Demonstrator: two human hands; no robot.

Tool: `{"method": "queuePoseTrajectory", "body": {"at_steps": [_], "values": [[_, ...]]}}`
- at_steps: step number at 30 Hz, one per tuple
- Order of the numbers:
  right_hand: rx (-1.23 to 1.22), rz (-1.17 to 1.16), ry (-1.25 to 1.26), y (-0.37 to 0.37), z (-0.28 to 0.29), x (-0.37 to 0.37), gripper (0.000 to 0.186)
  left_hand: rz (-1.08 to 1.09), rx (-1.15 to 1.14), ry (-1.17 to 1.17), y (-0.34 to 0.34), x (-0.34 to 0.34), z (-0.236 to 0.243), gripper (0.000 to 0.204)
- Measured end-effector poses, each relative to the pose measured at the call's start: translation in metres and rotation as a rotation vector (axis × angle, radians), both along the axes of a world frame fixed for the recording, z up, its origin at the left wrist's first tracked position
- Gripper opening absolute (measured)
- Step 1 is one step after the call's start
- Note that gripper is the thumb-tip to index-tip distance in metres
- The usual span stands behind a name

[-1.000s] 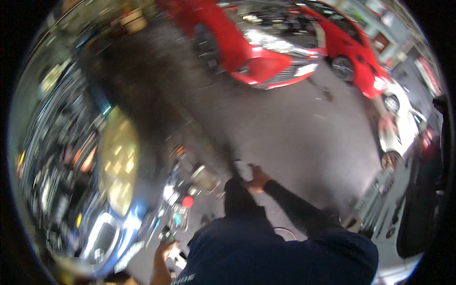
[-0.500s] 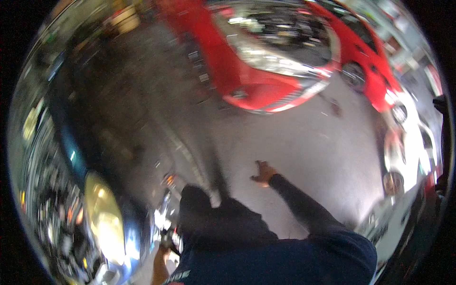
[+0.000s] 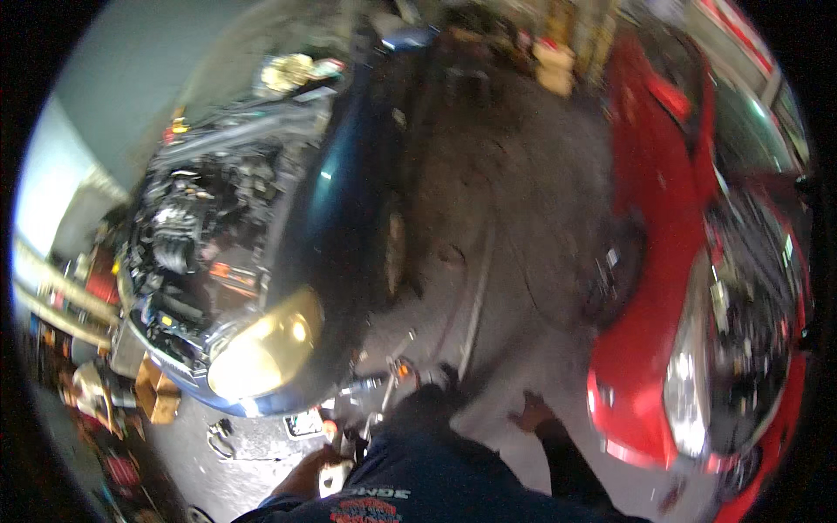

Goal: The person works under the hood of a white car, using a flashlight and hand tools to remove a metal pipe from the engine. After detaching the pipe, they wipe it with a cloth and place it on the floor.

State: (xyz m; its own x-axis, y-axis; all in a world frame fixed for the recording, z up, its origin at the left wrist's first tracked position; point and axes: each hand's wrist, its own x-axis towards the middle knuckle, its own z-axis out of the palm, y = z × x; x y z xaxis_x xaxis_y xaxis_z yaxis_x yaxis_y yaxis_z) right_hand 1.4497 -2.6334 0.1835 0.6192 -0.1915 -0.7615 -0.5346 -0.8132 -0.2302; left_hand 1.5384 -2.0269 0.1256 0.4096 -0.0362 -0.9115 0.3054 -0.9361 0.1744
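My right hand [image 3: 532, 412] hangs over the floor between the two cars, fingers apart and nothing in it. Low in the picture, my left hand [image 3: 323, 459] is closed beside a white object [image 3: 334, 478] and some dark parts. What it grips is blurred and partly hidden. Just ahead of my left hand lies a flat tray of small items [image 3: 303, 424]. To my left stands a dark blue car [image 3: 336, 200] with its engine bay uncovered and a yellowed headlight [image 3: 266, 344].
A red car [image 3: 641, 349] with an uncovered engine bay stands on the right. A long pale strip [image 3: 476, 309] runs along the floor between the cars. A cardboard box [image 3: 157, 390] and cluttered shelves sit at the left. A tan container [image 3: 554, 67] stands at the back.
My view has swung left, bringing the blue car's engine bay into fuller view and shifting the red car rightward. My right hand stays open, now lower in the picture.
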Motion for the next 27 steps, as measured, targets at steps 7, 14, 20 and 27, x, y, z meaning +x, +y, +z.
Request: {"method": "queuePoseTrajectory", "body": {"at_steps": [7,14,20,27], "values": [[0.084,0.315,-0.215,-0.03,0.052,0.282,0.094,0.285,0.076,-0.059,-0.024,0.019,-0.007,0.062],[0.353,0.578,-0.919,0.058,0.166,0.581,0.053,0.849,-0.127,-0.095,-0.098,0.023,0.057,0.076],[0.492,0.765,-1.589,0.144,0.268,0.867,0.032,1.455,0.094,-0.138,-0.227,-0.022,0.068,0.11],[0.335,0.898,-1.364,0.234,0.304,1.207,0.043,1.987,0.441,0.095,-0.457,-0.036,0.087,0.141]]}}
